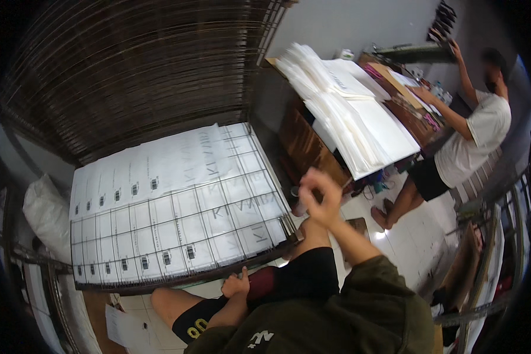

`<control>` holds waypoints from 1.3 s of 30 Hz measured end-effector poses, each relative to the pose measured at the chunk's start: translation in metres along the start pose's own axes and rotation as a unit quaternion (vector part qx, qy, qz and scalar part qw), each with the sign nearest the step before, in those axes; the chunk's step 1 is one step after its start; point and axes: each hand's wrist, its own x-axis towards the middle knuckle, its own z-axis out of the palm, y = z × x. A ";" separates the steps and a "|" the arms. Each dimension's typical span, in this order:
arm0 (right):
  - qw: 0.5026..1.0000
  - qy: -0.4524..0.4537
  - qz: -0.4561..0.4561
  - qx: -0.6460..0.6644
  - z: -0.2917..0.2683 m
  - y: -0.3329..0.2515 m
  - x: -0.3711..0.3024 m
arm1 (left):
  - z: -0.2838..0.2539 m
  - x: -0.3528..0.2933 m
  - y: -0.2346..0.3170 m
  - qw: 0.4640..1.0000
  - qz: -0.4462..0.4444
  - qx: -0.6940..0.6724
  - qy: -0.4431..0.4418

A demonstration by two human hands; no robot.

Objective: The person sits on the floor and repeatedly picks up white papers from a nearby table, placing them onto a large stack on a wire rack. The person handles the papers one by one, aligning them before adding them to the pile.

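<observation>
My left hand (236,284) rests over my lap, just in front of the front rail of a low wire rack. Its fingers are curled in with one digit sticking up, and no object shows in it. My right hand (320,194) is raised in the air off the rack's right end, slightly blurred. Its fingers and thumb curl into a loop with nothing visible between them. White printed sheets (130,171) lie on the rack. A dark wire grid (177,227) covers their near and right parts, while the far left sheets lie on top of it.
More wire frames (141,65) stand tilted up behind the sheets. Stacked white sheets (360,118) lie on a table at the back right. Beyond it a person (472,130) lifts a dark frame (416,53). A white bulging sack (46,209) stands at the left.
</observation>
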 end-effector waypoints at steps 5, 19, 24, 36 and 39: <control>0.958 0.207 0.153 0.125 -0.081 0.023 0.102 | 0.007 -0.003 0.002 1.000 0.018 -0.002 0.015; 0.783 0.444 0.352 0.256 -0.174 0.178 0.183 | 0.009 0.000 0.001 1.000 0.005 0.002 0.010; 0.733 0.520 0.376 0.225 -0.193 0.211 0.186 | 0.000 -0.003 0.005 1.000 -0.002 0.001 -0.010; 0.748 0.490 0.388 0.224 -0.188 0.260 0.176 | 0.016 0.005 0.002 1.000 0.009 0.001 0.019; 0.814 0.461 0.286 0.207 -0.197 0.252 0.208 | 0.012 0.004 0.010 1.000 0.000 0.018 -0.003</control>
